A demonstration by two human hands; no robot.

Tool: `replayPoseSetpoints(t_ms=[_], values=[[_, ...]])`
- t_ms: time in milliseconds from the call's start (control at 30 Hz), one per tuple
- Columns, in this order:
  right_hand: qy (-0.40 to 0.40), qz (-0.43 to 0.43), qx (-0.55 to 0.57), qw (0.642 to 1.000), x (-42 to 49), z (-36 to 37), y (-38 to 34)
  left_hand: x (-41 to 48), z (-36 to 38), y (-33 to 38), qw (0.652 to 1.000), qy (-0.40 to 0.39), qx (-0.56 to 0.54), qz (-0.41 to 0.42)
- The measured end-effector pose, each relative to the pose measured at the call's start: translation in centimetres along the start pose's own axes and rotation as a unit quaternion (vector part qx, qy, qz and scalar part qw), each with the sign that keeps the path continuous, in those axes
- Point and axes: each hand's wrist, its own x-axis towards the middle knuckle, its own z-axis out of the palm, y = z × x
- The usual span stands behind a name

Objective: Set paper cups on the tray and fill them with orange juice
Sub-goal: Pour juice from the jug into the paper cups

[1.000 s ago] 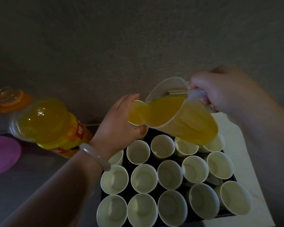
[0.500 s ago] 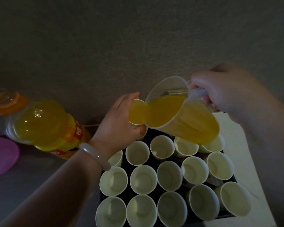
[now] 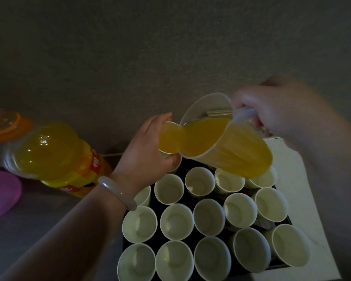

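- Purple round plate (image 3: 0, 191): far left edge of the bench (image 3: 39, 230), partly cut off by the frame.
- Orange-tinted clear lid or dish (image 3: 6, 124): behind the plate; too blurred to name further.
- Orange juice bottle (image 3: 55, 157): clear plastic with a yellow-and-red label, mostly full, just beside the left wrist.
- Left hand (image 3: 144, 151): pale bangle (image 3: 118, 191) on the wrist; fingers curled round a paper cup (image 3: 168, 138) at the far left corner of the tray.
- Held cup: orange juice inside, rim touching the pitcher's spout.
- Pitcher (image 3: 227, 142): clear plastic, tipped left, juice running over the spout into the held cup.
- Right hand (image 3: 276, 110): fingers wrapped round the pitcher's handle.
- Tray (image 3: 124, 239): black, square, resting on a white sheet (image 3: 304, 189).
- Paper cups (image 3: 176, 221): upright in close rows on the tray, white inside, holding no juice.
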Motion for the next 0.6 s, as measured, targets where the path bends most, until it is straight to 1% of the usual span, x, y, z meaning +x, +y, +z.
replayPoseSetpoints(t_ms=[133,267,433,600], values=[[0.003,-0.005,-0.011,1.000,-0.3,-0.1,0.0,-0.1,0.0,0.0,1.000,-0.001,0.001,0.000],[0.009,0.012,0.019,1.000,-0.4,0.0,0.0,-0.2,0.0,0.1,1.000,-0.003,0.004,-0.003],[0.025,0.011,0.031,0.999,-0.6,0.1,0.4,-0.2,-0.1,0.3,1.000,-0.003,0.005,-0.003],[0.054,0.035,0.153,0.986,-0.9,0.5,1.6,-0.2,-0.2,0.4,1.000,0.018,-0.011,-0.010]])
